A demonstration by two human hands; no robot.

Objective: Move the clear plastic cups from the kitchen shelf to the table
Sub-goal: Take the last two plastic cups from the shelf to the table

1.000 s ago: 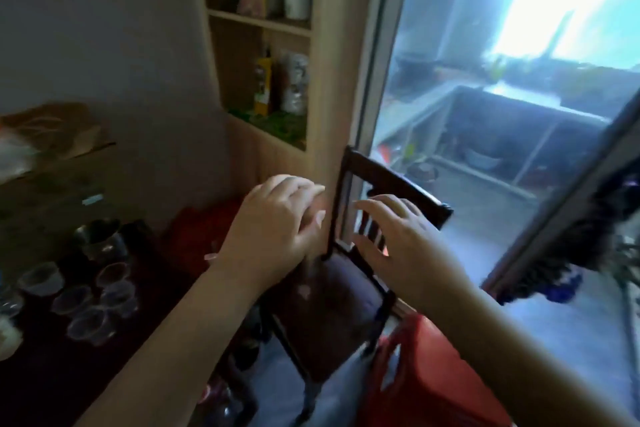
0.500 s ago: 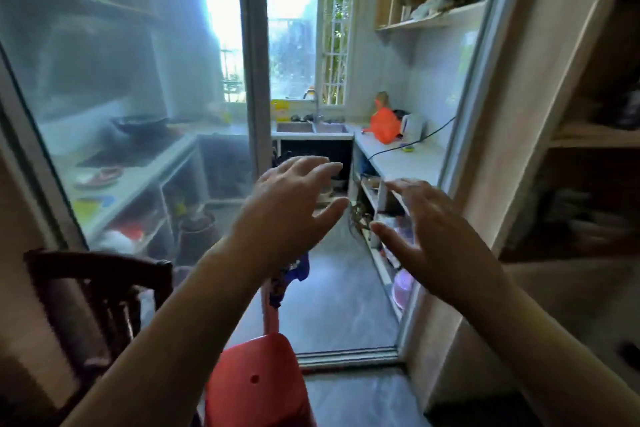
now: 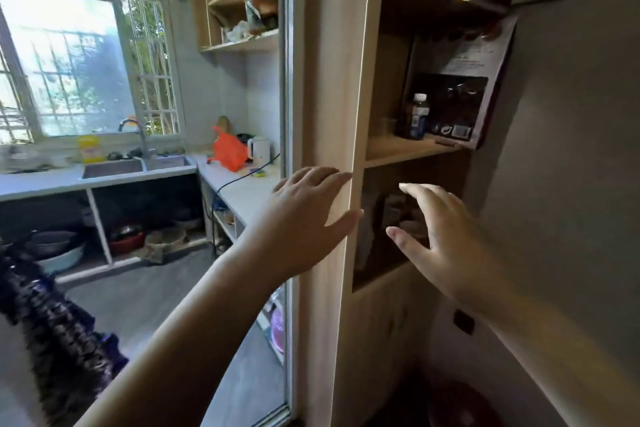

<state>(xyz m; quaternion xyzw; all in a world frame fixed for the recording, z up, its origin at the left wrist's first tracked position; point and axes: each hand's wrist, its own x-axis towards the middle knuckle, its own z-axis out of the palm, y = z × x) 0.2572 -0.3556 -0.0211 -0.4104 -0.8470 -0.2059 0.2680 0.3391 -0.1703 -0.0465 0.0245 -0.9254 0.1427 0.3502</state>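
Both hands up and empty at the shelf unit: left hand [image 3: 304, 218] w/ fingers spread, hovering in front of the unit's pale wooden side panel [image 3: 332, 114]; right hand [image 3: 446, 236] also wide open, thumb and fingers apart as if sizing a grab, raised before the dark lower compartment [image 3: 381, 246]. Neither has hold of anything. Step in hand, by the look of it: the reach for a pick-up, w/ no cup taken yet. The clear plastic cups themselves are hard to make out; a faint see-thru shape on the middle shelf board [image 3: 398, 151], just left of the dark bottle [image 3: 415, 116], may be one, and blurred items sit in the shadowed compartment behind the right hand, but which is a cup can't be told. Next move prob. calls for bringing the right hand into the shelf opening and closing lightly round a thin cup wall w/o crushing it. A large printed bag [image 3: 464, 94] leans at the shelf's right. Beyond a glass sliding door at left, the kitchen: white counter [image 3: 242, 191] w/ kettle [image 3: 260, 149], orange bag [image 3: 228, 151] and a cord, sink [image 3: 114, 168] under a bright barred window [image 3: 69, 62], pots stored below. The table isn't in view.
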